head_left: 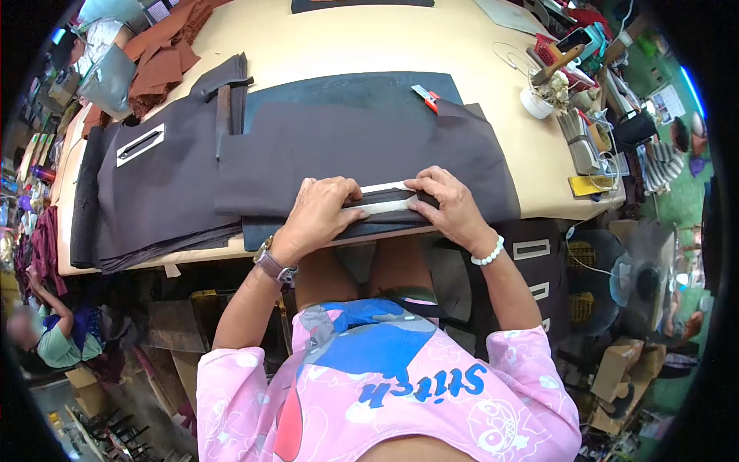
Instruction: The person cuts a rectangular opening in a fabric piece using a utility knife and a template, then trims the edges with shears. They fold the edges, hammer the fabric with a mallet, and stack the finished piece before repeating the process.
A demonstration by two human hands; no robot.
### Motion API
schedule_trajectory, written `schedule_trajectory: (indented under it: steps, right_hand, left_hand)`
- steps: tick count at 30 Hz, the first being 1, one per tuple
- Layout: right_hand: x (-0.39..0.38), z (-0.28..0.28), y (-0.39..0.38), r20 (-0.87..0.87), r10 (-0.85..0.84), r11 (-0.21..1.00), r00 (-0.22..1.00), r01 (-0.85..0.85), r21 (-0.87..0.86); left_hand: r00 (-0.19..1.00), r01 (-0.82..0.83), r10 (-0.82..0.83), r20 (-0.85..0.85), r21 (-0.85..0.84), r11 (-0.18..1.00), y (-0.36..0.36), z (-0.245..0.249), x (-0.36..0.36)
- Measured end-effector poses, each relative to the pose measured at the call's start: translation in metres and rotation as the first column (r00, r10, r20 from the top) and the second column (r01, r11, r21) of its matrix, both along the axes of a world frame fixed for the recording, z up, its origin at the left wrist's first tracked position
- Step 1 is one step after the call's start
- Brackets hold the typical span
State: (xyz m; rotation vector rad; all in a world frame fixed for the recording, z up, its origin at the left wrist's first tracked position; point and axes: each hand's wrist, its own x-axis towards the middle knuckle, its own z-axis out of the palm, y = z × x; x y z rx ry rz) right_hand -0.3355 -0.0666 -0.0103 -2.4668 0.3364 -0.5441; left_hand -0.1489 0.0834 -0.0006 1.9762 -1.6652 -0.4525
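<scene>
My left hand [322, 209] is closed at the left end of a white rectangular frame [382, 207], thumb on its near strip. My right hand [453, 202] pinches the right end with thumb and fingers. Dark material shows in the slot inside the frame. Under both hands lies a dark brown sheet [331, 146], fabric or leather, near the table's front edge. Part of it rests on a dark blue-green cutting mat [339, 91]. A cutter with a red and white handle [425, 98] lies beyond the sheet.
Left is a stack of dark sheets [173, 189], the top one with a white frame [141, 145]. A flat bar [223, 119] lies there too. Reddish-brown pieces [158, 73] sit far left. A white tub [536, 102] and brush [560, 63] stand right. Another person [61, 331] is at far left.
</scene>
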Motion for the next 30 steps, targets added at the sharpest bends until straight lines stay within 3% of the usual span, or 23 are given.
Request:
schedule_trajectory:
  steps: [3,10,16,18,20,23,30]
  right_hand:
    - [0.001,-0.002,0.002,0.014,0.031,0.999,0.999,-0.031,-0.024]
    - [0.000,-0.003,0.002,-0.008,0.042,0.998,0.999,-0.043,-0.037]
    - [-0.009,0.001,-0.007,-0.015,0.160,0.985,0.987,-0.159,0.061]
    - [-0.006,0.006,-0.017,-0.082,0.167,0.981,0.983,-0.157,0.111]
    - [0.004,-0.004,-0.019,-0.052,0.009,0.999,0.999,-0.011,-0.051]
    - [0.026,-0.013,-0.004,0.044,-0.058,0.961,0.997,0.067,-0.268]
    - [0.017,-0.010,-0.008,-0.039,-0.087,0.967,0.995,0.075,-0.244]
  left_hand:
    - [0.997,0.058,-0.056,-0.049,0.052,0.997,-0.012,0.006,-0.003]
    - [0.986,0.033,-0.059,-0.159,-0.160,0.987,-0.020,-0.013,-0.018]
    - [0.998,0.059,-0.045,0.052,-0.305,0.951,-0.010,-0.022,-0.020]
    - [0.997,0.059,-0.046,0.056,-0.260,0.964,-0.010,-0.020,-0.020]
    - [0.998,0.055,-0.043,0.054,-0.236,0.970,-0.010,-0.020,-0.021]
    - [0.999,0.031,-0.021,0.042,-0.233,0.972,-0.010,-0.019,-0.021]
    - [0.999,-0.026,0.031,0.045,-0.127,0.992,0.025,-0.008,0.008]
